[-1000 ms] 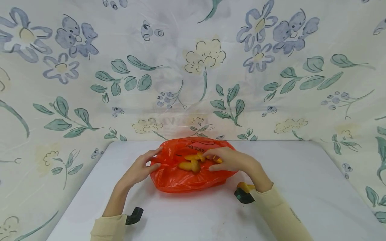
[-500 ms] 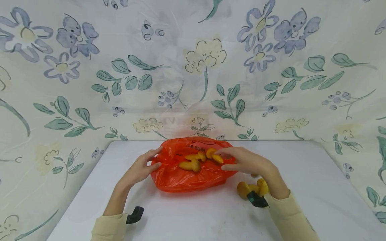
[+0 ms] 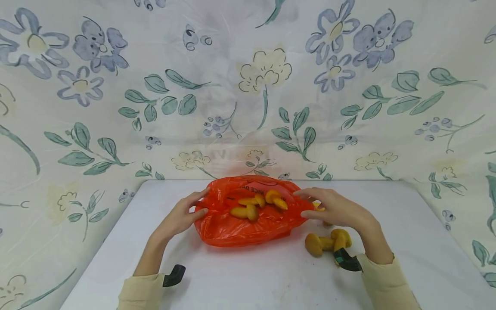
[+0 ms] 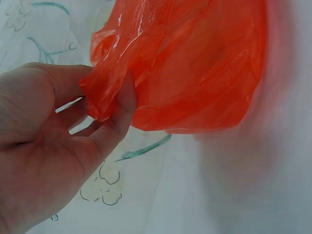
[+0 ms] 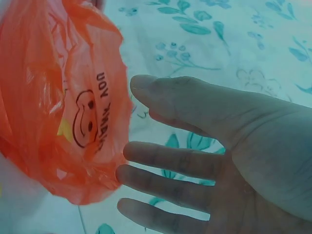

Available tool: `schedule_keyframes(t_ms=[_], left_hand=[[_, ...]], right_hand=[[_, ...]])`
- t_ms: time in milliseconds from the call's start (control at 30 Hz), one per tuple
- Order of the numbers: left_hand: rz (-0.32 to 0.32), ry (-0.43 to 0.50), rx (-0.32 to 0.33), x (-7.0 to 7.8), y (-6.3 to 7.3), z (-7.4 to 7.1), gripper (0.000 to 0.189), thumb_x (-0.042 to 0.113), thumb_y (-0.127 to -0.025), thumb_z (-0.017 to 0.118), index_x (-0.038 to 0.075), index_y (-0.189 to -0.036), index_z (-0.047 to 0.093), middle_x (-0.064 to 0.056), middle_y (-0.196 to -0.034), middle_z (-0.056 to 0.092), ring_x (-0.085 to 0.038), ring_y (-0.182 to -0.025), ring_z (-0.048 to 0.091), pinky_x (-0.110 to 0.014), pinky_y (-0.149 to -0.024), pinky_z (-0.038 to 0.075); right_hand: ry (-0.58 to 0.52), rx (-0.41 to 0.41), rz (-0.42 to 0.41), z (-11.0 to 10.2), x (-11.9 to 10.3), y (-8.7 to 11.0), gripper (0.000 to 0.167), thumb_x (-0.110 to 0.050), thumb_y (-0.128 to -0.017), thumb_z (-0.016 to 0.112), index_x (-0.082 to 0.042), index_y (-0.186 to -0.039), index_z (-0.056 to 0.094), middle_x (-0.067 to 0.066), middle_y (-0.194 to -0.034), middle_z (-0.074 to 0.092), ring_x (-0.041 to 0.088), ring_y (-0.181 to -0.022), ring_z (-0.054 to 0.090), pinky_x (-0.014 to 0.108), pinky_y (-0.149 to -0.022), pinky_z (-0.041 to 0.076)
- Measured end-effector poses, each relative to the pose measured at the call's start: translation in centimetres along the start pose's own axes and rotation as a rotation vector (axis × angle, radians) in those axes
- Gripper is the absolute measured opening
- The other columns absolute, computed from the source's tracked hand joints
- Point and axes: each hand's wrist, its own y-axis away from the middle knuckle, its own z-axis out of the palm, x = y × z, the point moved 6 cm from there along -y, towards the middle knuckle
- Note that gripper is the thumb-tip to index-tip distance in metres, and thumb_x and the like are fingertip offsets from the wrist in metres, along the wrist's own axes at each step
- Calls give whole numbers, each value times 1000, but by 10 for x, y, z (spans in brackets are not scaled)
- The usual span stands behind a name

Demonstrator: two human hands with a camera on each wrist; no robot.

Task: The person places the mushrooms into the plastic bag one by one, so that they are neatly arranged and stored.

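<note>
A red plastic bag (image 3: 232, 236) lies on its side with its mouth held wide. Inside it are three yellow mushrooms (image 3: 252, 212). At its left edge my left hand (image 3: 184, 217) pinches the gathered plastic between thumb and fingers, as the left wrist view shows close up. My right hand (image 3: 339, 209) is at the bag's right edge, fingers extended and thumb apart. In the right wrist view, nothing lies between that hand's (image 5: 195, 156) thumb and fingers, and its fingertips are right at the bag's rim.
Two yellow mushrooms (image 3: 315, 245) lie on the white table (image 3: 240, 280) below my right hand, near the wrist camera (image 3: 347, 260). More yellow shows behind the right hand, partly hidden. A flowered cloth (image 3: 217, 38) stands behind the table.
My right hand has drawn back to the right, out of the bag, leaving a mushroom inside. Mushrooms on the table have come into view. My left hand stays where it was.
</note>
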Motion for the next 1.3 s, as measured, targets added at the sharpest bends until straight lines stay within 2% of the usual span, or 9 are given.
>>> schedule_keyframes(t_ms=[333, 600, 1067, 1300], left_hand=[[18, 7, 3, 4, 4, -2, 61, 7, -95, 61, 12, -151, 39, -19, -144, 50, -38, -123, 53, -42, -87, 59], [6, -6, -1, 2, 2, -2, 61, 7, -95, 61, 13, -151, 38, -19, -146, 49, -39, -124, 52, -40, -88, 59], [-5, 6, -5, 3, 1, -1, 62, 7, -95, 61, 15, -152, 38, -17, -147, 49, -37, -124, 53, -40, -88, 59], [12, -3, 1, 5, 3, -2, 61, 7, -95, 61, 13, -151, 38, -18, -145, 50, -38, -123, 53, -40, -89, 59]], right_hand=[[-24, 26, 34, -1, 16, 13, 58, -33, -90, 70, -16, -142, 51, 9, -137, 58, 32, -120, 57, 39, -88, 58], [-42, 34, 56, -4, 27, 19, 61, -36, -89, 71, -18, -143, 49, 12, -137, 57, 36, -121, 56, 39, -86, 59], [-12, 36, 145, -8, 52, 24, 66, -43, -87, 71, -16, -142, 48, 19, -138, 55, 39, -123, 54, 47, -90, 57], [53, 36, 178, -6, 61, 20, 63, -36, -88, 72, -10, -141, 49, 22, -138, 55, 40, -120, 54, 48, -89, 57]])
